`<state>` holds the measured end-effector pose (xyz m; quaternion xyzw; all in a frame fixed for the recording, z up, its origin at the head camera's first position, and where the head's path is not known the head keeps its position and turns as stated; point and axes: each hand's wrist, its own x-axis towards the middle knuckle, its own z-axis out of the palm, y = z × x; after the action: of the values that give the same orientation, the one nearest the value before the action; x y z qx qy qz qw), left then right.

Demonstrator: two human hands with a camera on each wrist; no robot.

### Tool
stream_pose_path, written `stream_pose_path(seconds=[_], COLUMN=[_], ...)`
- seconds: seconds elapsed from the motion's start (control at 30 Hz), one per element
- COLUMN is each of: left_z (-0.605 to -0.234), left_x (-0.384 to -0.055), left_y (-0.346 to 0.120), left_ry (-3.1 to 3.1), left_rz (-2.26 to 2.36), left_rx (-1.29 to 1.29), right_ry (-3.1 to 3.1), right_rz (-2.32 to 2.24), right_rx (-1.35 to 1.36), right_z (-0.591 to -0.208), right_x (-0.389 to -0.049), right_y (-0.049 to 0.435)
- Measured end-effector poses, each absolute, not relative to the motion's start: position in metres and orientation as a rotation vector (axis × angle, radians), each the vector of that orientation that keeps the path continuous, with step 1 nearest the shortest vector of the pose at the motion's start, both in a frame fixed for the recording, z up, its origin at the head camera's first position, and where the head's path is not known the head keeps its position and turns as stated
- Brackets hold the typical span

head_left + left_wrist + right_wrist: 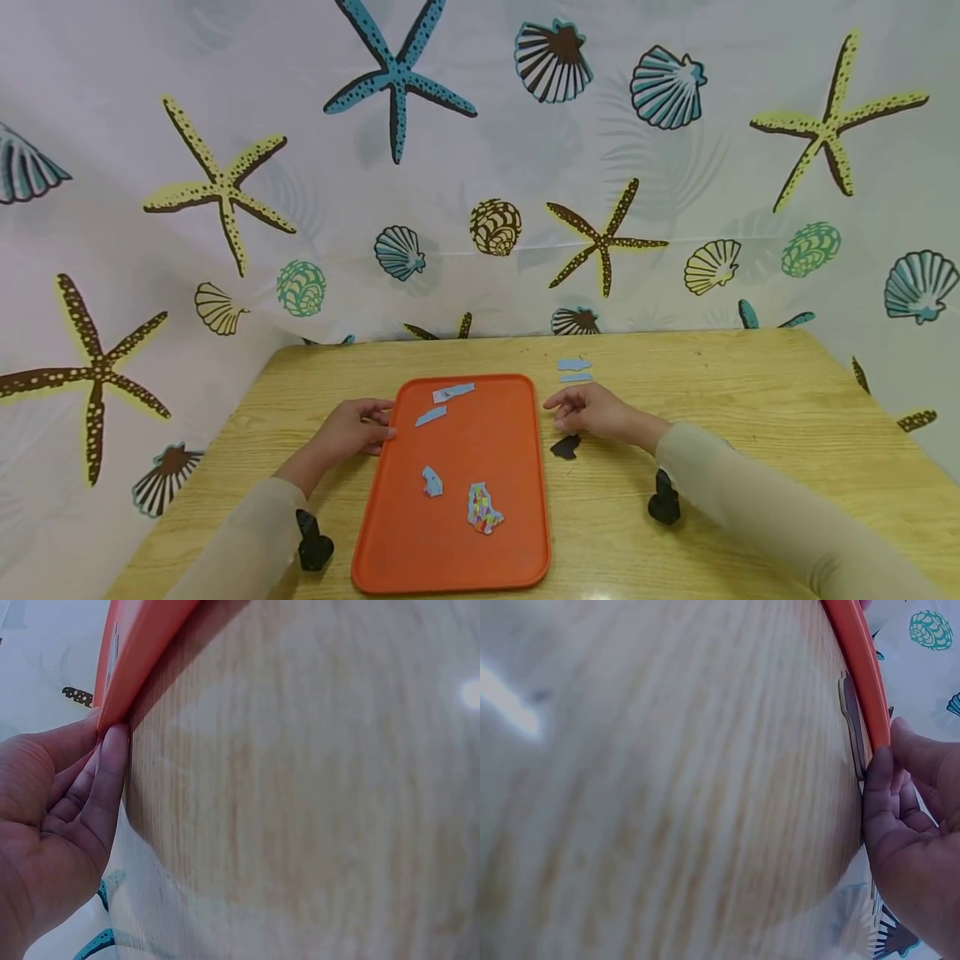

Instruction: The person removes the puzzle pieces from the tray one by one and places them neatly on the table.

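Observation:
An orange tray lies on the wooden table with its long sides running away from me. My left hand holds its left rim. In the left wrist view, the thumb and fingers pinch the tray's edge. Just off the right rim is my right hand, loosely curled with nothing in it. A dark puzzle-like piece lies on the table right below that hand. On the tray are two pale blue strips, a small blue piece and a multicoloured piece.
Two thin blue pieces lie on the table beyond my right hand. A white curtain printed with starfish and shells hangs behind the table's far edge and along its sides. Black devices are strapped at both wrists.

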<state>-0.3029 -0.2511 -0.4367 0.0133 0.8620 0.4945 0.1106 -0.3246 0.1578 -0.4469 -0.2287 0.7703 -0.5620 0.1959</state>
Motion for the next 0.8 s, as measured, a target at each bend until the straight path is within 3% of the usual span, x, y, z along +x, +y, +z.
stream_pose_path(seconds=[0.8], left_z=[-0.4371], left_x=[-0.3035], left_y=[-0.2507], left_ry=[2.539], left_rz=[1.449], left_rx=[0.010], right_ry=[2.105], right_rz=[-1.535], right_rx=[-0.660], right_z=[-0.4396], right_x=[-0.3193], right_y=[0.1633])
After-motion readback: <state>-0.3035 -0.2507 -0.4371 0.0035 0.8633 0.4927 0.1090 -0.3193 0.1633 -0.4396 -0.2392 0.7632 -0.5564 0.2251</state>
